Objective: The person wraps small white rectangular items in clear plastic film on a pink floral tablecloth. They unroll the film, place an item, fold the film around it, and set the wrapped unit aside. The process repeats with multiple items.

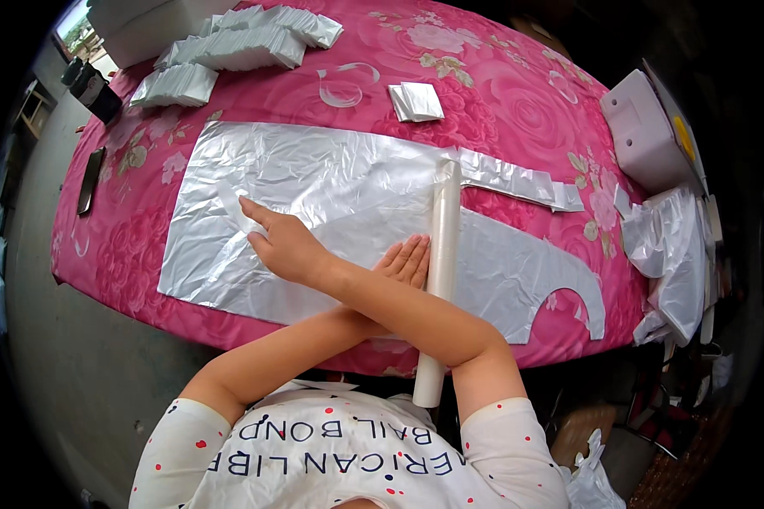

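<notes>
Plastic bag [356, 182] lies on the pink tablecloth [518, 97] beneath both hands: left hand [406, 261] flat, released, just left of the roll [444, 237]; right hand [289, 246] farther left, whether pinching, I cannot tell. Dark lettering [333, 430] marks the near shirt [501, 450].

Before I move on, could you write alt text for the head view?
Arms crossed, right over left, a person works over a silvery sheet on a pink floral tablecloth: the left hand lies beside a pale roll, the right hand at the sheet's left part. Folded silvery packets lie beyond.
</notes>
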### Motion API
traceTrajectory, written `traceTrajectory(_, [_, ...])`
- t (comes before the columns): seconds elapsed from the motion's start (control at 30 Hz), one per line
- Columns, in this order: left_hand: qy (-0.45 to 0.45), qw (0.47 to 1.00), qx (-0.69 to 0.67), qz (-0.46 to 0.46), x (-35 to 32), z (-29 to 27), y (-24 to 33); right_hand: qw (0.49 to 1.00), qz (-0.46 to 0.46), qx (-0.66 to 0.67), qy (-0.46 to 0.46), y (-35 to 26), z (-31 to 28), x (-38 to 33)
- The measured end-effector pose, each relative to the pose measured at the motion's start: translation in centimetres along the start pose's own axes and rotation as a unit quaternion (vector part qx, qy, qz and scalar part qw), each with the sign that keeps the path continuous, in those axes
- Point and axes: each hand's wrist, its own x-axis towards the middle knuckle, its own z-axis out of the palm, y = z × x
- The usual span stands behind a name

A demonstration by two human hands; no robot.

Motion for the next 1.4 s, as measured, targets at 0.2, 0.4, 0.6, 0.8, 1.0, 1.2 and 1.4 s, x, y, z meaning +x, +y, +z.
traceTrajectory(0.2, [0.06, 0.995, -0.075, -0.024, 0.2, -0.6, 0.7, 0.983, -0.113, -0.145, 0.021, -2.0, -3.0, -2.8])
traceTrajectory(0.4, [0.142, 0.87, -0.436, -0.181, 4.1, -3.6, -3.7, 0.914, -0.105, -0.295, 0.258, -1.7, -12.5, -14.5])
traceTrajectory(0.6, [0.085, 0.535, -0.749, -0.382, 8.2, -2.0, -6.8, 0.921, -0.038, -0.36, 0.142, 1.6, -14.5, -21.6])
traceTrajectory(0.8, [0.096, 0.612, -0.669, -0.411, 7.0, -5.2, -7.8, 0.88, -0.063, -0.462, 0.083, 1.1, -13.5, -19.5])
traceTrajectory(1.0, [0.16, 0.696, -0.58, -0.392, -2.1, -10.8, -12.3, 0.926, -0.182, -0.317, -0.095, -1.7, -3.6, -10.0])
traceTrajectory(1.2, [0.248, 0.677, -0.526, -0.45, -16.7, -14.8, -13.2, 0.95, -0.228, -0.121, -0.176, -3.9, -0.6, -5.1])
traceTrajectory(1.4, [0.267, 0.714, -0.427, -0.486, -26.3, -16.3, -7.8, 0.883, -0.284, -0.356, -0.112, 0.1, 0.5, 0.7])
